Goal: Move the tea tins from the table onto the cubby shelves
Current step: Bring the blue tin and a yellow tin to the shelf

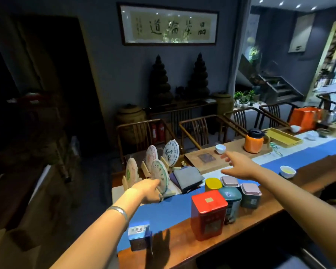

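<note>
Several tea tins stand on the blue runner (163,210) of the long wooden table (308,183): a tall red tin (209,214), a teal tin (231,200), a yellow tin (213,184), two grey-pink tins (230,181) (250,195) and a small blue tin (139,237) near the front edge. My left hand (148,191) hovers open above the runner, left of the tins, by the tea cake stands. My right hand (239,165) reaches out open above and behind the tin cluster. Neither hand holds anything. No cubby shelves are in view.
Round tea cakes on wooden stands (159,175) and folded cloths (188,177) sit behind the tins. A wooden tea tray (208,160), white cups (220,148) (288,171), an orange jar (254,141) and a yellow tray (283,137) lie farther right. Wooden chairs (200,131) line the far side.
</note>
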A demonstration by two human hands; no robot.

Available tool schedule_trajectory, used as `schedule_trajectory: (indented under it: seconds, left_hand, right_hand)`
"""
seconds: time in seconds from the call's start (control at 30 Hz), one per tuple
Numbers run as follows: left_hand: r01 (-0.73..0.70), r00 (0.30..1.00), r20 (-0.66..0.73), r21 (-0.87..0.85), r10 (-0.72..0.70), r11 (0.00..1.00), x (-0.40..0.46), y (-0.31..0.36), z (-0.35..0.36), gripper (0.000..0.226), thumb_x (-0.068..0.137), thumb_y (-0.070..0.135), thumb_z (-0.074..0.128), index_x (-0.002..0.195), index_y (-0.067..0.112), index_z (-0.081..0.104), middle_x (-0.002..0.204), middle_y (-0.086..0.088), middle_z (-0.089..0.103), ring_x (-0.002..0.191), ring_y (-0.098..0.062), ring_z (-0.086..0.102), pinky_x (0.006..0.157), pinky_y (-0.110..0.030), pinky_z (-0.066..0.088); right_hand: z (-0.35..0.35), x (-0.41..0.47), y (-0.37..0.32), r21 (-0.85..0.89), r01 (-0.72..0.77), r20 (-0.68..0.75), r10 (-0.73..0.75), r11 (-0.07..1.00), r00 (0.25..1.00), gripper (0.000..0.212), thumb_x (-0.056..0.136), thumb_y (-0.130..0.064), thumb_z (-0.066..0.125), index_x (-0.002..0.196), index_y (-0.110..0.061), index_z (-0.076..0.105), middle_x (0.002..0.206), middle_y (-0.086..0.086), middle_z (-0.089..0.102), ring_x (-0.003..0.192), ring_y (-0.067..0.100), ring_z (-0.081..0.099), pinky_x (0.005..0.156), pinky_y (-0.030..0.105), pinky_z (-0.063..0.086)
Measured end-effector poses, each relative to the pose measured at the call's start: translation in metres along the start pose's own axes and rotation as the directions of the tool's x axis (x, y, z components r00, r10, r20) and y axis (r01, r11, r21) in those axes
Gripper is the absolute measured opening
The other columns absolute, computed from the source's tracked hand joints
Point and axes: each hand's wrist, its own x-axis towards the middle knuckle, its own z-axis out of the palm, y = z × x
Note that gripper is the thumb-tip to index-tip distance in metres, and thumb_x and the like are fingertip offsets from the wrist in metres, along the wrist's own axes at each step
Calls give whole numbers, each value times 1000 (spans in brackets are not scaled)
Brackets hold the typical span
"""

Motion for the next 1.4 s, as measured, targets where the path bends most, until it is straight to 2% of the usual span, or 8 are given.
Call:
schedule_trajectory:
  seconds: [0.27,0.43,0.57,0.77,0.97,1.07,1.17,1.4]
  left_hand:
    - [76,977,208,-95,-55,993,69,-77,69,78,78,39,72,142,17,36,139,-12,48,123,-30,48,100,-39,44]
    - [118,941,326,-82,-85,990,77,-96,113,86,73,35,77,144,21,31,137,-12,44,126,-33,44,100,-44,44]
    - [158,914,379,-7,-143,987,79,-100,140,96,67,43,83,144,21,31,134,-10,44,124,-32,44,97,-46,47]
    - [195,909,358,89,-214,977,75,-100,173,68,77,29,72,133,20,35,123,-10,49,115,-30,47,86,-40,49]
    - [190,918,330,119,-219,975,83,-103,180,69,69,33,72,127,23,36,117,-4,49,109,-26,48,78,-36,48]
    - [202,917,326,113,-229,973,86,-102,180,68,67,41,74,123,23,39,114,-2,51,107,-24,50,75,-35,48]
    - [231,909,336,80,-245,970,88,-101,176,71,63,53,74,119,23,42,112,-2,54,106,-23,53,77,-36,48]
    - [281,899,339,38,-277,959,89,-99,141,71,66,48,74,124,23,42,117,-3,56,109,-23,53,89,-41,52]
  right_hand:
    - [88,99,59,-46,-125,179,131,991,975,44,85,-18,65,126,-7,50,120,19,58,106,28,58,84,34,45]
    - [131,139,93,-97,-113,276,135,989,952,44,84,-8,63,126,-5,50,118,23,58,103,35,57,86,40,46]
    - [147,169,113,-170,-57,374,118,984,920,56,80,-12,69,131,-6,46,120,24,54,109,37,55,89,39,43]
    - [163,195,134,-258,26,522,117,966,845,87,69,-31,81,140,-12,34,133,21,44,122,37,47,94,38,43]
    - [185,210,147,-294,134,570,61,946,820,103,65,-42,80,146,-18,22,143,10,40,129,30,44,100,36,40]
    - [196,217,152,-282,175,578,22,943,815,97,61,-39,81,140,-19,28,136,9,46,122,27,50,98,36,43]
    - [203,225,155,-258,215,569,-32,942,822,77,56,-39,80,119,-17,40,117,8,54,104,26,54,85,36,46]
    - [195,237,154,-196,239,549,-95,951,830,70,44,-44,77,94,-12,39,87,6,55,75,23,52,58,30,36]
